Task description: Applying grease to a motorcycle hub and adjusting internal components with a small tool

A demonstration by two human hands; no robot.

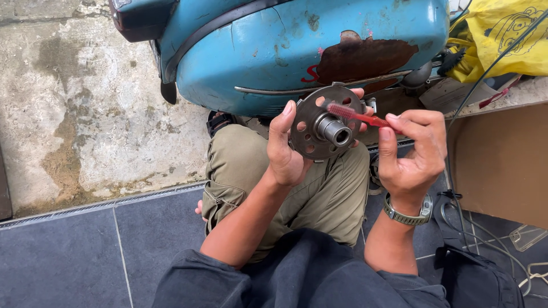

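Metal disc (319, 128) with holes and a centre hub is held up over the knees, before the blue scooter (297, 51). Left hand (285, 151) is clamped round its rim; right hand (414, 154) pinches a red toothbrush (357, 116), bristles on the disc face. Scrubbing seems under way; next calls for turning the disc. Its back is hidden, and the dirt probably too fine to judge.

Both hands (285, 151) (414, 151) raised, fingers curled
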